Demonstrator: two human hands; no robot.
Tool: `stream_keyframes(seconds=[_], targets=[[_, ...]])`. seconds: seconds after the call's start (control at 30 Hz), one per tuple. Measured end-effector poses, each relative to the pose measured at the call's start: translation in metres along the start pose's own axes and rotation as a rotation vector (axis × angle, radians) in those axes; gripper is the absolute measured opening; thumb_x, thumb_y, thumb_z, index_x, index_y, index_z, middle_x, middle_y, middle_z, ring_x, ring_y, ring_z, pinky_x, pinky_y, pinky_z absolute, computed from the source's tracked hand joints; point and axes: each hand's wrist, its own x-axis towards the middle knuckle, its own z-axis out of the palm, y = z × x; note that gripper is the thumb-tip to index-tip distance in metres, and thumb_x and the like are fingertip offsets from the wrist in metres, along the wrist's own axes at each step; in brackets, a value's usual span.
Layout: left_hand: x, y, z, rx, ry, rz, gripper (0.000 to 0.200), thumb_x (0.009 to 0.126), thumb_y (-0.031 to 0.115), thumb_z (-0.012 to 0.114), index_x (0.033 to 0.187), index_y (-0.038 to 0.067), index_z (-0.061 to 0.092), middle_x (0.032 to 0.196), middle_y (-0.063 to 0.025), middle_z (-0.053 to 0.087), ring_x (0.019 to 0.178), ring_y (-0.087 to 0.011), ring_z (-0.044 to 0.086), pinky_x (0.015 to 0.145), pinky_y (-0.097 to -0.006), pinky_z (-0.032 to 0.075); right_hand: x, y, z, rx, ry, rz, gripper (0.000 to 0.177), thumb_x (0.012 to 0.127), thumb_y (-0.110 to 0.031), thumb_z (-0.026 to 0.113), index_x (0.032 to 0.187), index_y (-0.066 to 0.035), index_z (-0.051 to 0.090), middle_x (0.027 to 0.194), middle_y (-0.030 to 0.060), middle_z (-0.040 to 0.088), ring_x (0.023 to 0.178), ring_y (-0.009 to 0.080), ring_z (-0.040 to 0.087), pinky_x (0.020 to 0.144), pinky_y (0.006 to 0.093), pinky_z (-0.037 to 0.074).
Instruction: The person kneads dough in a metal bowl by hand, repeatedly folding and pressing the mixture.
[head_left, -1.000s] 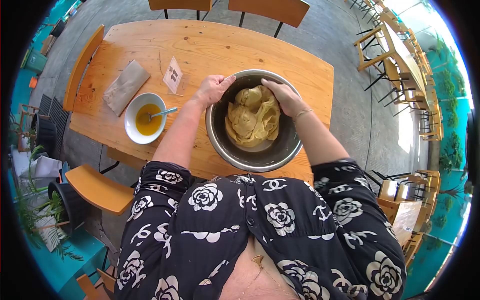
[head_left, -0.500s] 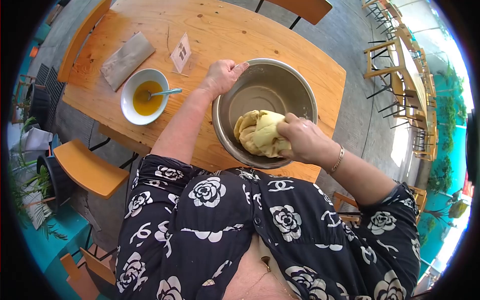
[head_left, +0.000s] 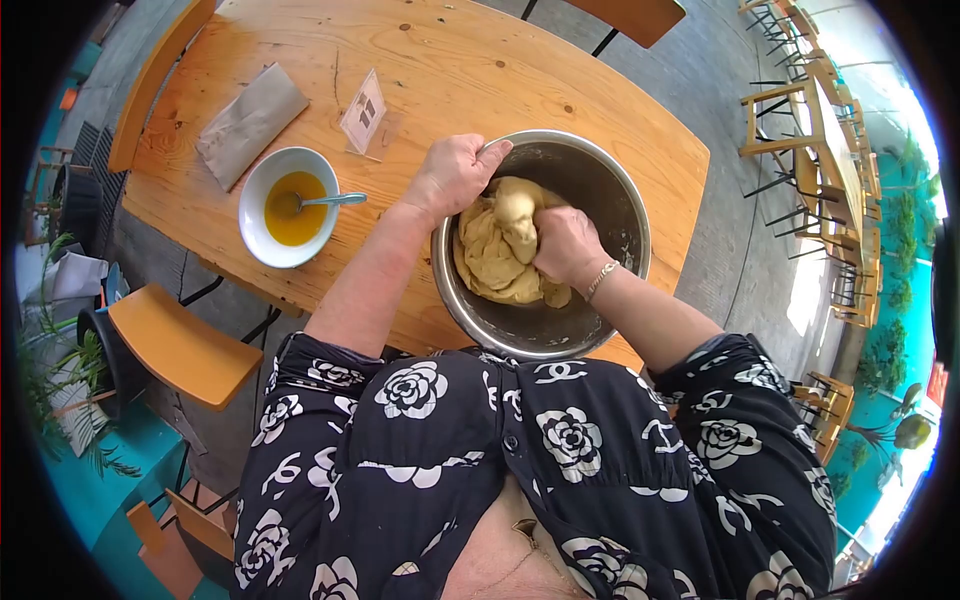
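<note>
A large metal mixing bowl (head_left: 612,200) stands at the near edge of the table, close to my body. Inside it lies a soft, yellowish lump of dough (head_left: 492,255), folded and uneven. My left hand (head_left: 458,172) grips the bowl's rim at the upper left, thumb along the edge. Down in the bowl, my right hand (head_left: 568,245) has its fingers curled into the dough, with part of it bulging up beside the knuckles. Those fingertips are hidden by the dough.
On the wooden table (head_left: 440,90), a white bowl (head_left: 262,240) of yellow liquid (head_left: 291,222) holds a spoon (head_left: 340,199). Behind it lie a folded brown paper packet (head_left: 252,122) and a number stand (head_left: 363,115). An orange chair (head_left: 185,345) is at the left.
My right hand has moved left and up, pushing into the dough, which now spreads more to the left side of the bowl. My left hand stays on the rim.
</note>
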Motion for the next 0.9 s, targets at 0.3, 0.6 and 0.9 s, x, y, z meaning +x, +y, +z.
stream_keyframes(seconds=[0.3, 0.6, 0.9], targets=[[-0.011, -0.018, 0.009, -0.034, 0.109, -0.049, 0.052, 0.098, 0.044, 0.059, 0.072, -0.001, 0.057, 0.064, -0.0126, 0.055, 0.06, -0.0209, 0.048, 0.06, -0.0361, 0.045, 0.026, -0.008, 0.01, 0.782, 0.405, 0.416, 0.021, 0.075, -0.011, 0.072, 0.095, -0.007, 0.073, 0.095, 0.0175, 0.072, 0.093, 0.0298, 0.07, 0.083, 0.0373, 0.052], [-0.029, -0.014, -0.018, -0.032, -0.086, -0.095, 0.05, 0.096, 0.046, 0.062, 0.079, -0.001, 0.064, 0.069, -0.0079, 0.062, 0.065, -0.0148, 0.054, 0.064, -0.0349, 0.049, -0.015, -0.005, -0.046, 0.577, -0.201, 0.244, 0.032, 0.083, -0.02, 0.07, 0.104, 0.004, 0.067, 0.09, 0.0098, 0.067, 0.082, 0.0164, 0.065, 0.073, 0.0302, 0.053], [-0.014, -0.019, -0.023, -0.038, -0.276, -0.09, 0.045, 0.099, 0.043, 0.058, 0.097, 0.0, 0.07, 0.079, -0.0024, 0.066, 0.073, -0.0093, 0.055, 0.068, -0.0267, 0.049, 0.031, -0.031, -0.032, 0.768, -0.148, 0.17, 0.041, 0.085, -0.039, 0.073, 0.104, -0.002, 0.072, 0.095, 0.0056, 0.068, 0.082, 0.013, 0.059, 0.077, 0.0299, 0.05]])
